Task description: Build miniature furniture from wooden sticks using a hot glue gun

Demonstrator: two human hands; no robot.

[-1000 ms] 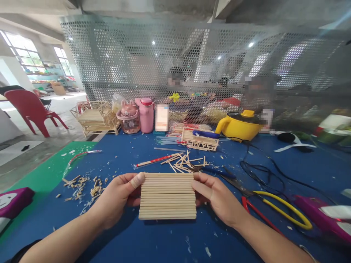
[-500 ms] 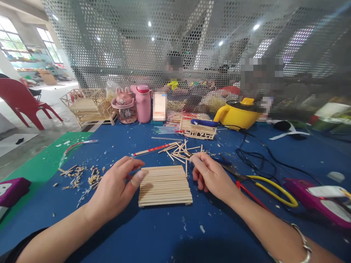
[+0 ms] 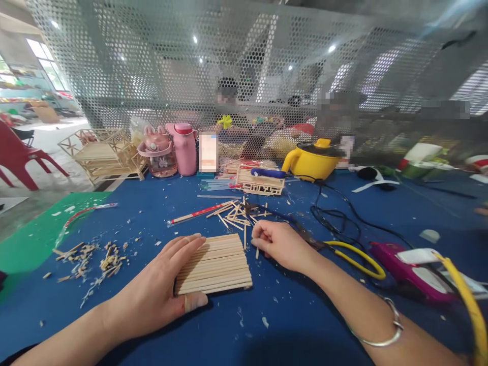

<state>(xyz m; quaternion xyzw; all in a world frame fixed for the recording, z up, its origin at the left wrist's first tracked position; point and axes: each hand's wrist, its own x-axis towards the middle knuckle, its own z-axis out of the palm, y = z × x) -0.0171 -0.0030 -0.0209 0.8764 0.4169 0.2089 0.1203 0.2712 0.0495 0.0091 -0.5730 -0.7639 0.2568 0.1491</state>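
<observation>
A flat panel of wooden sticks glued side by side lies on the blue table. My left hand rests flat on the panel's left side, fingers stretched out, a plaster on the thumb. My right hand sits just right of the panel with its fingers curled, pinching one short wooden stick that points down to the table. A heap of loose sticks lies just beyond the panel.
Yellow-handled cutters and a purple glue gun lie to the right, with black cables behind. Wood scraps litter the left. At the back stand a stick model, pink bottles, a small stick frame and a yellow pot.
Both hands held the panel up a second ago. It now lies on the table, the left hand has flattened onto it and the right hand has left it and pinched a single stick.
</observation>
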